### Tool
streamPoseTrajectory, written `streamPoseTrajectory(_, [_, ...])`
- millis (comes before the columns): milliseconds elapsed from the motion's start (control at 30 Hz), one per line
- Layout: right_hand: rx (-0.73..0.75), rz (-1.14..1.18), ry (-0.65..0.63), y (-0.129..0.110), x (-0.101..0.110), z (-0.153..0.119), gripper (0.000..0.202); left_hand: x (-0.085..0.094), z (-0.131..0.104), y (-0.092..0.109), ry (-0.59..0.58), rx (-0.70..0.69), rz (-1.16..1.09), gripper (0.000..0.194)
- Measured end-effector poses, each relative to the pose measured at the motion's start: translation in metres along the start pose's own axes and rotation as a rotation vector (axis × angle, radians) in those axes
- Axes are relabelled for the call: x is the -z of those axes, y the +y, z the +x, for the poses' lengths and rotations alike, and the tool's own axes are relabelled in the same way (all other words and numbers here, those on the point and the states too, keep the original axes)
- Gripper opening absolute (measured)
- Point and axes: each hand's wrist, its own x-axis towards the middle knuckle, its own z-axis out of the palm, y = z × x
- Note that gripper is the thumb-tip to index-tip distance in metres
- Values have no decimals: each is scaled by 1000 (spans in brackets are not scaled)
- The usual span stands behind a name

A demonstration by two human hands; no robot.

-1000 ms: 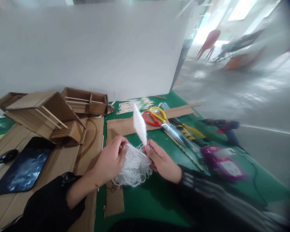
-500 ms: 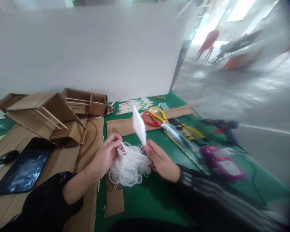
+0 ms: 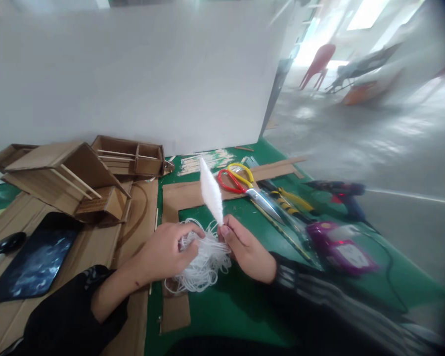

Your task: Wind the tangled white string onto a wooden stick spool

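A loose tangle of white string [image 3: 207,267] hangs between my hands over the green table. My left hand [image 3: 168,249] curls round its left side, thumb and index finger on the strands; the other fingertips are hidden. In a pinch, my right hand [image 3: 246,247] holds the lower end of a white spindle-shaped bundle [image 3: 210,193], which points up and slightly left. Some strands lie against the right fingers. Behind the bundle are scissors [image 3: 250,190] with one red and one yellow handle.
Cardboard boxes [image 3: 65,170] with thin sticks stand at left, behind a dark tablet [image 3: 37,257] and a computer mouse [image 3: 8,243]. Wooden sticks [image 3: 205,162] lie by the white panel [image 3: 133,79]. Pliers [image 3: 298,200], a purple device [image 3: 341,249] and a glue gun [image 3: 341,190] are at right.
My left hand has moved from the top left of the string tangle to lower and further right, curling over it. My right hand and the white bundle have barely moved.
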Motion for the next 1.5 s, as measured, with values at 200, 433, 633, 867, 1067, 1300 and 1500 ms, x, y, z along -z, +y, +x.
streamPoseTrajectory(200, [99,-123,20,-4,1,-1,31,-1,0,2,-4,-27,-43,28])
streamPoseTrajectory(433, [94,-121,23,-6,0,-2,35,-7,2,-4,-5,-45,-130,11])
streamPoseTrajectory(633, [98,-117,19,-5,0,-1,32,-10,2,-6,-13,-57,-266,14])
streamPoseTrajectory(867, [21,-54,27,-1,0,-2,29,-17,0,-8,-56,83,-454,35])
streamPoseTrajectory(1067, [2,-103,72,-3,3,-2,27,-20,-2,-6,-51,142,-485,47])
streamPoseTrajectory(1300, [74,-350,219,-8,16,-4,23,-25,-3,-10,6,54,-498,63])
streamPoseTrajectory(1500, [82,-592,266,2,47,-28,22,-28,-5,-6,224,31,-470,68])
